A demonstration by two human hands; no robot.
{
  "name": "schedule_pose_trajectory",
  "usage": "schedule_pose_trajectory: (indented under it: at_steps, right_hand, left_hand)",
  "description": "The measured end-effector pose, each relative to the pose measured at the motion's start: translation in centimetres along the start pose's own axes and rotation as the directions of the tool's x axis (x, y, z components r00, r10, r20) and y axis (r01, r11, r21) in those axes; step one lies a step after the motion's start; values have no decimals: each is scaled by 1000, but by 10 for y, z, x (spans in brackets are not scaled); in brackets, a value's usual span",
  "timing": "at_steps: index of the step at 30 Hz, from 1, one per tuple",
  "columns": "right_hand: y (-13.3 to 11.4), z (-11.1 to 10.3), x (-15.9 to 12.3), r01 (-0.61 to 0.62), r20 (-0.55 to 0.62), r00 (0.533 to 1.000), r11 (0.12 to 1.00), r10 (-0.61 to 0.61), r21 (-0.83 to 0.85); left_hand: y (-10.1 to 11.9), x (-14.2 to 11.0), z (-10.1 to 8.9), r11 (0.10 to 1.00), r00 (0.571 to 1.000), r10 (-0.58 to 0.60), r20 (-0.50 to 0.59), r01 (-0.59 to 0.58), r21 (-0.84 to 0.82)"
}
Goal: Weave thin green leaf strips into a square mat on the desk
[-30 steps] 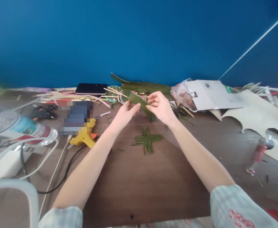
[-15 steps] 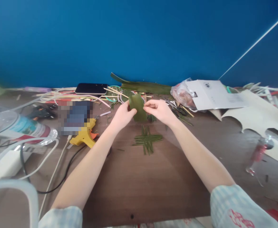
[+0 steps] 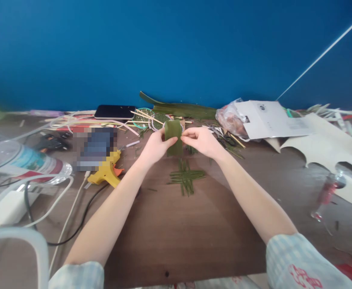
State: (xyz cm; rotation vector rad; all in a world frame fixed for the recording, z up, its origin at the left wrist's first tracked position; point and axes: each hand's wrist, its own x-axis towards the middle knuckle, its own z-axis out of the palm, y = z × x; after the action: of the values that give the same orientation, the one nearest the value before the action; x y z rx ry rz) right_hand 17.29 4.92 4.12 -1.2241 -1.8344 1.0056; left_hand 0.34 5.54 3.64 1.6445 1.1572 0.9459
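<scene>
Between my two hands a piece of broad green leaf (image 3: pixel 173 132) is held up above the table, its top edge curved over. My left hand (image 3: pixel 160 144) pinches its left side, thumb across the front. My right hand (image 3: pixel 198 140) has thumb and fingertips closed at the leaf's right edge. Just below, on the brown table (image 3: pixel 176 233), narrow green strips lie crossed as a small woven piece (image 3: pixel 187 176). Longer dark green leaves (image 3: pixel 184 110) rest against the blue wall behind.
To the left are a yellow glue gun (image 3: pixel 105 170), a phone (image 3: pixel 114 112), a plastic bottle (image 3: pixel 28 162) and cables. On the right lie a plastic bag (image 3: pixel 231 116), white card (image 3: pixel 273 118), scissors (image 3: pixel 224 141) and a clear and red tool (image 3: pixel 328 194). Thin sticks lie scattered at the back.
The leaf piece has turned more upright, and its top now bends over. My left thumb has slid slightly right across its front. My right hand stays almost in place.
</scene>
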Motion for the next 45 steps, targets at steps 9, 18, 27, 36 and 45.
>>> schedule_pose_trajectory:
  at_steps: [9,18,27,36,45]
  right_hand:
    - [-1,0,-1,37,-12,999,997,-38,-74]
    - [11,-5,4,10,-55,998,998,-13,-55]
    - [47,-10,9,-67,-122,992,910,19,-408]
    - [53,-10,9,-87,-265,962,851,-63,-518]
    - [12,-5,3,29,107,994,996,-20,-86]
  left_hand:
    - [2,-2,0,997,1000,-14,14,13,78]
    - [3,-4,1,998,996,-51,68,52,-21]
    - [9,-2,-4,998,995,-64,-70,65,12]
    - [-2,0,-2,994,999,-36,-34,39,104]
    - [-3,0,-1,975,997,-78,-11,78,207]
